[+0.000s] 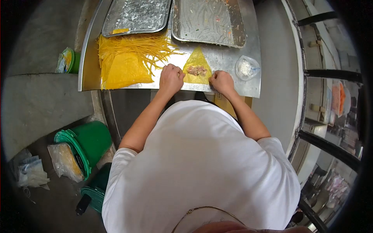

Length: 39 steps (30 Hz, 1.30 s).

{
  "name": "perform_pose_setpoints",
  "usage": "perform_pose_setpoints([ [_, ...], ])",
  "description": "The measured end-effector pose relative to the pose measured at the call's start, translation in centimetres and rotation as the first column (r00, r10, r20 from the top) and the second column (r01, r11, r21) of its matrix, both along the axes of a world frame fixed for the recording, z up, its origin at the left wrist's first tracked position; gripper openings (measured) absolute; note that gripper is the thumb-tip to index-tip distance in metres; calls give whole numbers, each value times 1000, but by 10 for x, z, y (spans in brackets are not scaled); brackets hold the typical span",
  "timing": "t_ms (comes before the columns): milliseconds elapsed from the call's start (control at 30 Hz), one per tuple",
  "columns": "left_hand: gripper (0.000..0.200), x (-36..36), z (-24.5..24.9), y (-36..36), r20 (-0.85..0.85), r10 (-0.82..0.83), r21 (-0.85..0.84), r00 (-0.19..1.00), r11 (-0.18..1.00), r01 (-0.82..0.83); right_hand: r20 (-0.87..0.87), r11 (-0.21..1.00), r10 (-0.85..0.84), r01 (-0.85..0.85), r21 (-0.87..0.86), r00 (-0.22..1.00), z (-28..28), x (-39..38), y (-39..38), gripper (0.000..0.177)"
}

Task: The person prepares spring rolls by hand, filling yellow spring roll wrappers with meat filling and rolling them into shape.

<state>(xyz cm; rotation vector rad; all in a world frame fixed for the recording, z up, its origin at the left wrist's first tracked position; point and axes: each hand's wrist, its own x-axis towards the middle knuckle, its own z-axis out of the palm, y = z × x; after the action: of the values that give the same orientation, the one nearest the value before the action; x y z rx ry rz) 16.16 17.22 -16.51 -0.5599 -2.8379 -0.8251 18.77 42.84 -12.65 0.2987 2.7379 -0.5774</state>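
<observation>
A triangular yellow wrapper [197,58] lies flat on the metal table, its point away from me. Across its lower half sits a strip of pinkish minced filling [197,70]. My left hand [171,79] is closed at the wrapper's left corner, fingertips pinching its edge. At the opposite corner my right hand [222,82] pinches the right edge, its fingers curled. To the left of my left hand is a stack of yellow wrapper sheets [126,72], with loose yellow strips [145,48] spread over its far side.
Two metal trays stand at the back: a flour-dusted one [138,15] and a smeared one [208,21]. A small bowl of white paste or powder [247,68] is near the right edge of the metal table [254,87]. Green buckets [93,141] stand on the floor at left.
</observation>
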Motion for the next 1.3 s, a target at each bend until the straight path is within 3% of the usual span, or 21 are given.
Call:
perform_pose_setpoints([
  [67, 21, -1, 3, 6, 361, 80, 213, 929, 963, -166, -119, 991, -74, 59, -119, 990, -10, 1, 1, 24],
  [100, 21, -1, 9, 6, 359, 72, 210, 931, 965, -156, -121, 990, -84, 69, -122, 989, -12, 3, 2, 24],
  [167, 28, 4, 26, 6, 551, 200, 197, 810, 913, -359, -182, 910, -261, 179, -373, 948, -15, 10, 4, 16],
  [200, 28, 5, 20, 4, 551, 192, 196, 812, 916, -350, -182, 908, -270, 188, -374, 945, -19, 11, 5, 16],
  [267, 32, 8, -4, -7, 555, 208, 137, 805, 932, -335, 156, 684, -480, 479, -550, 863, -26, 11, 5, 9],
  [300, 32, 8, -6, -8, 556, 204, 137, 806, 933, -331, 156, 682, -484, 483, -550, 861, -24, 13, 4, 9],
  [367, 35, 8, -12, -10, 803, 105, 235, 587, 848, -474, 276, 517, -486, 527, -675, 829, -20, 19, 3, 10],
  [400, 35, 11, -13, -9, 804, 103, 235, 585, 849, -473, 277, 516, -488, 530, -673, 828, -25, 21, 4, 10],
  [467, 33, 20, -14, -6, 774, 46, 423, 631, 704, -570, 177, 514, -526, 477, -713, 832, -36, 25, 5, 11],
  [600, 28, 28, -14, 11, 712, 54, 496, 700, 667, -555, 214, 435, -563, 506, -744, 799, -27, 31, -10, 10],
  [667, 25, 30, -9, 25, 398, 91, 639, 913, 686, -347, -1, 639, -527, 395, -660, 850, -31, 32, -15, 11],
  [700, 25, 28, -7, 30, 401, 91, 640, 912, 685, -349, 0, 640, -526, 397, -658, 850, -30, 32, -20, 11],
  [767, 24, 23, -2, 37, 67, -4, 536, 998, 843, -33, -181, 719, -486, 273, -640, 855, -28, 34, -29, 14],
  [833, 25, 21, 2, 42, 90, -96, 512, 991, 858, 37, -197, 712, -478, 246, -657, 856, -20, 34, -38, 15],
  [900, 28, 18, 1, 44, 37, -270, 287, 962, 925, 248, -216, 705, -469, 216, -675, 857, -14, 34, -44, 17],
  [933, 32, 19, 1, 43, 20, -309, 239, 951, 925, 296, -319, 773, -404, 134, -620, 858, -12, 33, -47, 16],
  [1000, 31, 20, 0, 39, 2, -330, 236, 944, 918, 320, -419, 830, -333, 52, -555, 845, -9, 30, -49, 15],
  [1067, 30, 21, -3, 34, -13, -354, 232, 935, 909, 347, -661, 948, 52, -245, -203, 749, -7, 29, -50, 15],
  [1133, 36, 21, -4, 30, 36, -346, 340, 938, 886, 314, -622, 939, 112, -287, -188, 775, -6, 27, -53, 16],
  [1300, 49, 21, -1, 21, 95, -367, 428, 925, 855, 295, -585, 925, 232, -362, -114, 777, -7, 25, -55, 20],
])
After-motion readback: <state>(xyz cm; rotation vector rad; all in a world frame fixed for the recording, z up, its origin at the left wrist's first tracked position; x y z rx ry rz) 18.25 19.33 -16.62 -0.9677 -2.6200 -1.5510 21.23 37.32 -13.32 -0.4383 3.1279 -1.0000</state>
